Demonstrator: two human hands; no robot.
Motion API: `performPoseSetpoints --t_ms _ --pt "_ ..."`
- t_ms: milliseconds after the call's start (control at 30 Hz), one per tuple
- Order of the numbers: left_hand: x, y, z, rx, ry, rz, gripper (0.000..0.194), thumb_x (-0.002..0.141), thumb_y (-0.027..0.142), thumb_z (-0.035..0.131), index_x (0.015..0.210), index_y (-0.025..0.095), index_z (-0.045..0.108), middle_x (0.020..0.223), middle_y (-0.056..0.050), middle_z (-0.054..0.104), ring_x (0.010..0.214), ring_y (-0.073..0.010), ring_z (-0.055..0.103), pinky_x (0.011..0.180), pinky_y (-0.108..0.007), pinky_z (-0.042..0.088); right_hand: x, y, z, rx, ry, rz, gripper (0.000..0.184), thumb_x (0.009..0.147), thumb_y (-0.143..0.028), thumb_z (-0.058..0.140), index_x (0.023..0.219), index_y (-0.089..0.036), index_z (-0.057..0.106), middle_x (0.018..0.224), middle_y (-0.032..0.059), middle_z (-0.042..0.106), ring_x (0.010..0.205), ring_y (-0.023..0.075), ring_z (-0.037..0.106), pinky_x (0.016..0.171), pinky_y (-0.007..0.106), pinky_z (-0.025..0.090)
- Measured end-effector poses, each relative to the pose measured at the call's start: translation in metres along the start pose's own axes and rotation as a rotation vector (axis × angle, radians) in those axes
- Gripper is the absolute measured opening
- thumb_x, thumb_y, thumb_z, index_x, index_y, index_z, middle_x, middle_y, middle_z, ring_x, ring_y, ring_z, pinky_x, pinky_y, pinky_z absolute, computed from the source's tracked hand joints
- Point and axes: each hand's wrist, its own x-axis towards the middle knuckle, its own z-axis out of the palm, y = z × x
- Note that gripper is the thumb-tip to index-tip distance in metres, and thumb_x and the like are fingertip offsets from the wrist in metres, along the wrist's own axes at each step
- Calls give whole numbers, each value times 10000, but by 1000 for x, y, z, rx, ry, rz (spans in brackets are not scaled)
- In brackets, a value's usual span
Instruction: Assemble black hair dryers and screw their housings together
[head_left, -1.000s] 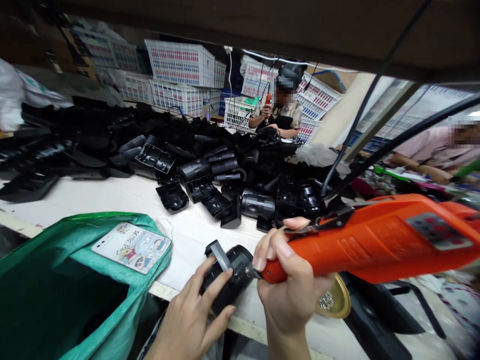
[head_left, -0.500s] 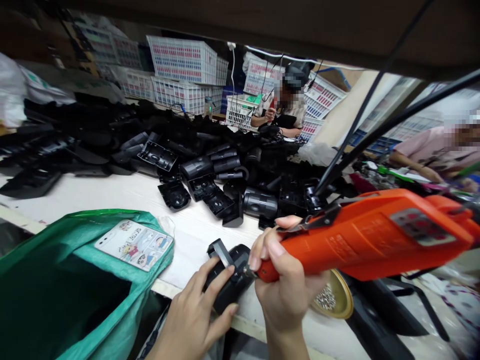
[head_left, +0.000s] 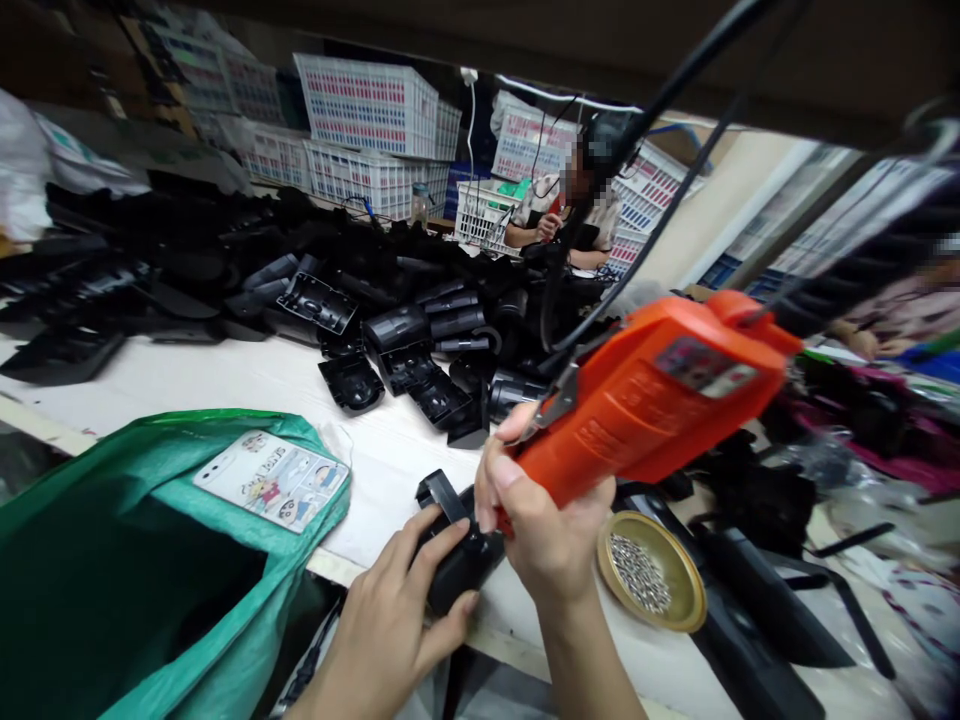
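Observation:
My left hand (head_left: pixel 397 615) grips a black plastic housing (head_left: pixel 457 560) at the near edge of the white table (head_left: pixel 225 385), fingers wrapped over its top. My right hand (head_left: pixel 536 525) is closed round the nose of an orange electric screwdriver (head_left: pixel 645 395), whose tip points down at the housing and is hidden behind my fingers. The tool's body slants up to the right, with black cables (head_left: pixel 645 120) running up from it.
A brass dish of small screws (head_left: pixel 651 570) sits just right of my hands. A green sack (head_left: pixel 150 560) with a phone (head_left: pixel 271 480) on its rim is at the left. Black housings (head_left: pixel 405 340) are heaped across the table. Two seated people (head_left: pixel 566 215) work beyond, with white crates (head_left: pixel 367 100) behind.
The orange screwdriver has swung from nearly level to steeply tilted, its rear end rising. My right hand slid left over the housing. My left hand keeps its hold.

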Motion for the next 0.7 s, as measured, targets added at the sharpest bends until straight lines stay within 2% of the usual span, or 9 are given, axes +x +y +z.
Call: performPoseSetpoints --t_ms 133,267,367,433,533,600,667,700 --pt "2 2 4 -48 -6 -73 464 948 328 591 1392 299 458 1324 -126 636 1136 -303 709 815 -441 659 4 2 6 -21 -128 59 233 733 -56 619 904 -213 636 603 -82 529 417 68 449 415 201 379" --pt "6 2 5 -103 -9 -105 467 949 335 599 1395 266 481 1335 -145 638 1154 -318 695 872 -471 641 3 8 7 -189 -117 -7 196 686 -62 659 796 -218 617 604 -79 507 491 91 454 476 231 418" --pt "8 0 3 -160 -31 -110 467 949 329 604 1399 269 488 1364 -135 620 1204 -310 669 928 -468 620 2 10 4 -154 -136 21 209 702 -92 679 864 -214 630 617 -77 528 448 82 439 434 222 389" --pt "7 -2 1 -193 -39 -116 458 957 313 590 1401 288 481 1382 -123 603 1234 -301 653 956 -470 607 1 9 2 -49 -125 46 181 777 -144 677 939 -212 633 596 -82 532 401 78 439 403 208 362" --pt "-2 -6 -4 -253 -15 -103 510 961 304 579 1444 319 415 1399 -108 587 1269 -285 632 1008 -462 584 -1 1 -4 91 18 -3 137 867 -229 655 998 -230 613 566 -94 511 389 82 453 412 193 373" --pt "-13 -10 -9 -288 58 -153 511 977 359 565 1455 328 387 1375 -109 603 1245 -286 647 1004 -451 591 -5 -6 -14 93 145 -58 174 861 -267 673 1017 -234 602 579 -92 511 413 89 464 430 198 400" --pt "-27 -17 -20 -351 226 -283 463 1000 474 520 1422 322 404 1318 -123 629 1196 -298 676 933 -432 631 -10 -10 -31 -36 253 -88 244 838 -304 713 1041 -222 607 631 -65 557 494 119 532 498 236 458" --pt "-33 -22 -27 -402 318 -330 468 997 530 509 1402 318 410 1295 -133 638 1191 -310 679 916 -435 639 -13 -10 -42 -152 300 -87 280 830 -322 736 1057 -210 616 692 -34 606 584 146 590 579 272 495"
